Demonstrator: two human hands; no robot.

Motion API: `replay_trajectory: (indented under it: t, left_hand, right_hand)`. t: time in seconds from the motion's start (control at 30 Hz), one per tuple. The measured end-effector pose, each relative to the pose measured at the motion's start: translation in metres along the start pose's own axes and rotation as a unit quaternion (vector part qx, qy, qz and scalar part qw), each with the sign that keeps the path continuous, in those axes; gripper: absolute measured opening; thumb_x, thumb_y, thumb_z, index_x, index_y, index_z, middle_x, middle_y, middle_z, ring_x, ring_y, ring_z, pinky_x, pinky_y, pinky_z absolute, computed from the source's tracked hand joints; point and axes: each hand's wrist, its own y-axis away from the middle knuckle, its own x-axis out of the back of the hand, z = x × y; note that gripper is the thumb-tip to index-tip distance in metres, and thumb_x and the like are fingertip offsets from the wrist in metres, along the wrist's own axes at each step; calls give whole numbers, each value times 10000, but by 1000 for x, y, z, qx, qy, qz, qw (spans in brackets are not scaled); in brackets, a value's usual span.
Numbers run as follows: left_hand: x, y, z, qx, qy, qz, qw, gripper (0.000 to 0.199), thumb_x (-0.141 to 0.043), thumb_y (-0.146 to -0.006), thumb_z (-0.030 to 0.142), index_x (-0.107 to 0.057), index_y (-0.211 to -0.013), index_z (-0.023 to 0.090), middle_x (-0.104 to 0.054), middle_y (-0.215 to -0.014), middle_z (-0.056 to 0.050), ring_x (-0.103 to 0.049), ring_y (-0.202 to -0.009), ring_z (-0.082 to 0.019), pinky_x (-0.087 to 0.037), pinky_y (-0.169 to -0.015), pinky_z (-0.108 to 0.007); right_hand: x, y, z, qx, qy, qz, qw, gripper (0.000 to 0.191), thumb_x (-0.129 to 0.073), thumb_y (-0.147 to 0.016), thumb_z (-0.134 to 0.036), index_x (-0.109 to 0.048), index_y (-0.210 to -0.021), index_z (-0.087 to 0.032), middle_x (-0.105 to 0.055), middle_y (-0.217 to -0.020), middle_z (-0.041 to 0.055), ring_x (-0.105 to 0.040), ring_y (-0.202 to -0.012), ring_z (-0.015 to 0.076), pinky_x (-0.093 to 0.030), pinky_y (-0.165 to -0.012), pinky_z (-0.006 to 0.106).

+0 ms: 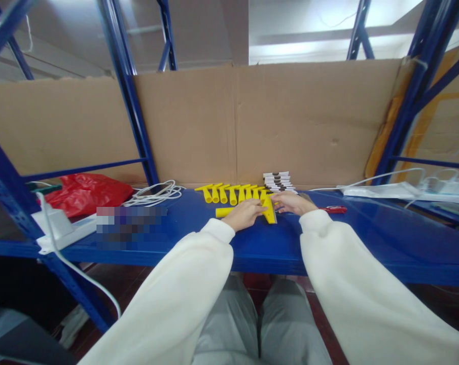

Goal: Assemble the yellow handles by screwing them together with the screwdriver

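Note:
My left hand (pixel 245 214) is closed around the handle of a yellow scraper (pixel 269 212), which lies sideways with its wide head to the right. The handle's end sticks out left of the hand, low over the table. A thin pale edge shows along the head's right side. My right hand (pixel 292 203) is at the upper part of that head, fingers bent and pressed together against it; whether a small part is between them is hidden. Just behind, several more yellow scrapers (pixel 233 194) lie in a row, their round handle ends facing me.
Behind my right hand is a stack of white packets (pixel 278 181) with dark marks. A red pen-like tool (pixel 333 209) lies right of it. A red plastic bag (pixel 88 195), coiled white cable (pixel 156 192) and power strip (pixel 67 233) are left. Cardboard (pixel 282 121) backs the blue table (pixel 199 243).

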Motion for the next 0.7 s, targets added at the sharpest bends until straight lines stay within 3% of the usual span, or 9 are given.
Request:
replay_trajectory:
  t: [0.4, 0.7]
  left_hand:
    - [4, 0, 5, -6, -6, -3, 1000, 315, -501, -968, 166, -700, -1212, 164, -684, -1117, -125, -630, -1096, -220, -478, -991, -338]
    - [-3, 0, -2, -30, -5, 27, 999, 289, -511, -959, 166, -712, -1166, 172, -697, -1090, -116, -649, -1055, -212, -505, -954, -343]
  right_hand:
    - [-3, 5, -1, 65, 3, 22, 998, 166, -640, -776, -32, -603, -709, -179, -599, -574, -49, -539, -500, 75, -425, -494, 174]
    - [3, -5, 9, 94, -7, -17, 995, 117, -695, -758, -79, -641, -730, -178, -608, -558, -38, -547, -503, 88, -451, -505, 186]
